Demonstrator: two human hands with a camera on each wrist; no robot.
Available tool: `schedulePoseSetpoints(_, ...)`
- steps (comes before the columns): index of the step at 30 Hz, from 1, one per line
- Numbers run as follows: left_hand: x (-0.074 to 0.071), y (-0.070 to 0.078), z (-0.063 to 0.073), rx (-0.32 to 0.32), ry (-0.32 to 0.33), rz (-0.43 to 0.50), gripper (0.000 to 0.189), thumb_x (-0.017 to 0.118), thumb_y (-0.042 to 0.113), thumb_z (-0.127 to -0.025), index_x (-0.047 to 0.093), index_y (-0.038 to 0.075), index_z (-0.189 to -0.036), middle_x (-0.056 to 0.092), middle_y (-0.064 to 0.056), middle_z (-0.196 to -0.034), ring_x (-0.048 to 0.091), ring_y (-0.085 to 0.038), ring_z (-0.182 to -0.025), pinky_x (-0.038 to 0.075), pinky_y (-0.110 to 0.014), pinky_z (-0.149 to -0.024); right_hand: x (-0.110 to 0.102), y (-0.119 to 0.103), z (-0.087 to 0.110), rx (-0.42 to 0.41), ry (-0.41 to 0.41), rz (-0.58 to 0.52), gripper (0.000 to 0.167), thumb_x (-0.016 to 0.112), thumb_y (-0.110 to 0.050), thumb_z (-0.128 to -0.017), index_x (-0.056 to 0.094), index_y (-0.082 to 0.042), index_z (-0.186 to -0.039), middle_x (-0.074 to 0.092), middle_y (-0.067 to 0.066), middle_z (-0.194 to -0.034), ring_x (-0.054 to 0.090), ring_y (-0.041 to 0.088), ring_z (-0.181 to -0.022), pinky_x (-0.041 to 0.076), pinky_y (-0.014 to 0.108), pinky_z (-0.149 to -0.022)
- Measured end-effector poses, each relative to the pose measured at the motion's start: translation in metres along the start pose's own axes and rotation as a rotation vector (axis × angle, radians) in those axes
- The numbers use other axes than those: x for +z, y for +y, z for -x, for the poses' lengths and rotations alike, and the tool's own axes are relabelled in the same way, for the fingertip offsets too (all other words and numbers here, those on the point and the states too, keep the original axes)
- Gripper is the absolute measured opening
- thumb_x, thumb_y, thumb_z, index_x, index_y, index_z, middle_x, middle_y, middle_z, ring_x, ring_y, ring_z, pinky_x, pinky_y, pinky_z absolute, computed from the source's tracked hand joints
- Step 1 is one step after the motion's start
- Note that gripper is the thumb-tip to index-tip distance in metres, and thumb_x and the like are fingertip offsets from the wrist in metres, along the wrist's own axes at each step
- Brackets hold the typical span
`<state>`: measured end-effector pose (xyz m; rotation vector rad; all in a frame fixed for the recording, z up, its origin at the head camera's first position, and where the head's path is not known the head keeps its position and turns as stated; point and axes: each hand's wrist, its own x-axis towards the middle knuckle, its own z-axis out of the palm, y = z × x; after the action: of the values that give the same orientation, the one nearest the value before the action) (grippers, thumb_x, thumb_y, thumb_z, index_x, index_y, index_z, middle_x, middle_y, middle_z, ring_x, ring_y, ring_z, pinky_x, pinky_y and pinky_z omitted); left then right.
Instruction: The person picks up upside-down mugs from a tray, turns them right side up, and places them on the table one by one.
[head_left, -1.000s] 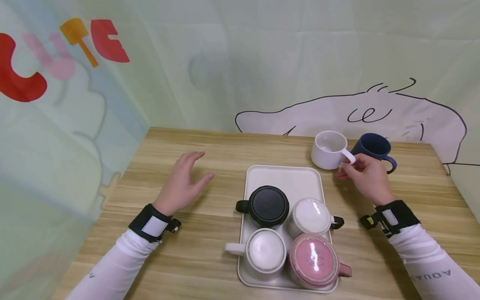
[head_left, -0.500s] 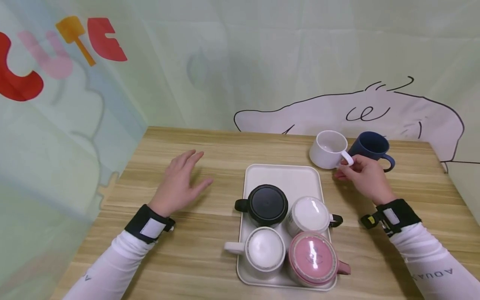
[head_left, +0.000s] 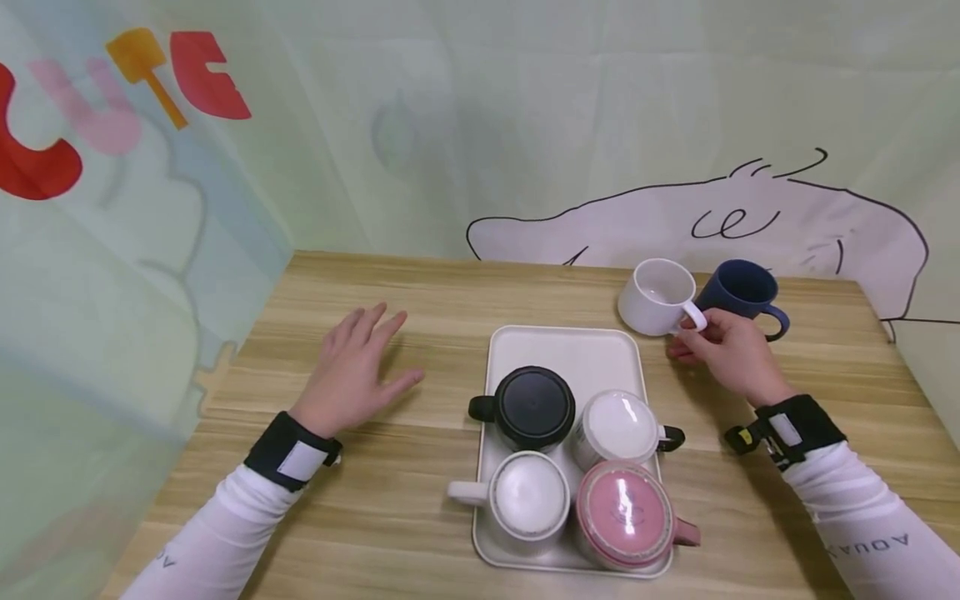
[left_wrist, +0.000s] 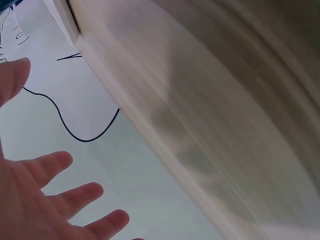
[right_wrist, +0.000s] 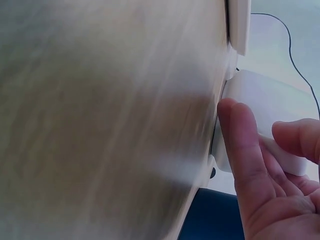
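At the back right of the table a white mug (head_left: 652,300) stands upright, its handle turned toward the front right. My right hand (head_left: 735,350) pinches that handle between thumb and fingers; the right wrist view shows the fingers (right_wrist: 245,145) round the white mug (right_wrist: 265,95) close to the tabletop. Just behind the hand is a dark blue mug (head_left: 738,287), upright, its handle pointing right. My left hand (head_left: 348,371) hovers over the left part of the table, fingers spread and holding nothing; its fingers (left_wrist: 75,200) are apart in the left wrist view too.
A white tray (head_left: 566,346) lies at the middle front. Upside down on it are a black mug (head_left: 535,408), a white mug with black handle (head_left: 619,425), a white mug (head_left: 529,496) and a pink mug (head_left: 626,512). A printed cloth (head_left: 525,125) hangs behind the table.
My left hand has drifted slightly left, its fingers spreading more. The right hand keeps its pinch on the white mug's handle, and the mug stays about where it was.
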<state>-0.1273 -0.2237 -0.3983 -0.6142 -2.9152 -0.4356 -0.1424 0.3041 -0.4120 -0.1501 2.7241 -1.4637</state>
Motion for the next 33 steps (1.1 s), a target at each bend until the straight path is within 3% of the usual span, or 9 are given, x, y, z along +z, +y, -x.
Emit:
schedulePoseSetpoints(8, 0.003, 0.004, 0.002, 0.008, -0.014, 0.029, 0.087, 0.073, 0.057, -0.096, 0.044, 0.006, -0.16, 0.038, -0.027, -0.163, 0.031, -0.055, -0.149, 0.023, -0.074, -0.118, -0.005, -0.002, 0.006, 0.02, -0.004, 0.173, 0.028, 0.068, -0.016, -0.107, 0.063, 0.007, -0.121, 0.077, 0.022, -0.104, 0.076, 0.024, -0.083, 0.06, 0.021, -0.071)
schedulePoseSetpoints(14, 0.001, 0.012, 0.002, 0.052, 0.005, 0.073, 0.085, 0.076, 0.054, -0.096, 0.046, 0.006, -0.159, 0.043, -0.025, -0.161, 0.037, -0.049, -0.147, 0.03, -0.07, -0.117, -0.011, -0.011, 0.018, 0.052, 0.021, 0.174, 0.047, 0.068, -0.019, -0.107, 0.051, 0.011, -0.139, 0.072, 0.029, -0.114, 0.077, 0.032, -0.086, 0.061, 0.022, -0.069)
schedulePoseSetpoints(22, -0.005, 0.032, 0.002, 0.143, 0.009, 0.152, 0.083, 0.08, 0.049, -0.094, 0.049, 0.004, -0.157, 0.048, -0.023, -0.157, 0.045, -0.044, -0.143, 0.036, -0.062, -0.118, -0.017, -0.032, 0.032, -0.022, 0.094, 0.259, 0.051, 0.069, -0.016, -0.105, 0.049, 0.012, -0.143, 0.07, 0.03, -0.116, 0.074, 0.034, -0.084, 0.057, 0.019, -0.063)
schedulePoseSetpoints(25, -0.007, 0.04, 0.002, 0.168, -0.004, 0.182, 0.082, 0.082, 0.047, -0.093, 0.051, 0.005, -0.156, 0.049, -0.021, -0.156, 0.046, -0.041, -0.143, 0.036, -0.059, -0.118, -0.017, -0.039, 0.036, -0.04, 0.101, 0.306, 0.052, 0.07, -0.02, -0.105, 0.052, 0.01, -0.143, 0.07, 0.029, -0.118, 0.073, 0.038, -0.092, 0.056, 0.018, -0.065)
schedulePoseSetpoints(30, -0.006, 0.053, 0.0, 0.216, -0.03, 0.227, 0.08, 0.085, 0.044, -0.091, 0.054, 0.004, -0.153, 0.053, -0.018, -0.154, 0.05, -0.037, -0.142, 0.039, -0.054, -0.118, -0.016, -0.047, 0.041, -0.079, 0.099, 0.355, 0.052, 0.072, -0.024, -0.104, 0.055, 0.007, -0.143, 0.07, 0.027, -0.122, 0.071, 0.042, -0.104, 0.064, 0.043, -0.079)
schedulePoseSetpoints(32, -0.004, 0.059, 0.0, 0.238, -0.04, 0.241, 0.08, 0.086, 0.044, -0.09, 0.056, 0.003, -0.151, 0.056, -0.016, -0.151, 0.053, -0.035, -0.14, 0.041, -0.051, -0.118, -0.014, -0.05, 0.043, -0.091, 0.1, 0.36, 0.051, 0.073, -0.023, -0.104, 0.056, 0.006, -0.143, 0.069, 0.027, -0.122, 0.071, 0.042, -0.104, 0.064, 0.038, -0.08)
schedulePoseSetpoints(33, -0.004, 0.062, 0.0, 0.249, -0.045, 0.249, 0.079, 0.086, 0.044, -0.09, 0.056, 0.002, -0.15, 0.057, -0.016, -0.15, 0.054, -0.034, -0.139, 0.042, -0.05, -0.117, -0.014, -0.051, 0.045, -0.099, 0.1, 0.36, 0.051, 0.073, -0.023, -0.104, 0.056, 0.005, -0.142, 0.069, 0.027, -0.123, 0.071, 0.041, -0.104, 0.062, 0.029, -0.079)
